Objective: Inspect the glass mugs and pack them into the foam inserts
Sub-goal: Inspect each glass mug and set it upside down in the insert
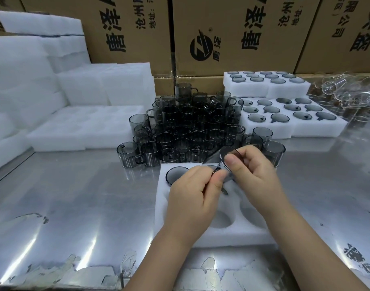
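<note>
A wall of printed cardboard cartons (232, 38) backs a steel table (75, 206), with blank foam stacks (33, 80) piled at the left, probably the supply of fresh trays. A heap of smoky glass mugs (190, 127) waits mid-table, within easy reach, and filled inserts (318, 131) are set aside at the right. Closest to the person lies the foam insert (221, 234) being loaded. Just above it the left hand (192, 198) and right hand (255, 171) together pinch one mug (217, 158), tilted on its side, seemingly so light passes through the glass and shows flaws. The right thumb presses near its rim. One seated mug (176, 175) fills the far-left pocket. The other visible pockets look empty.
</note>
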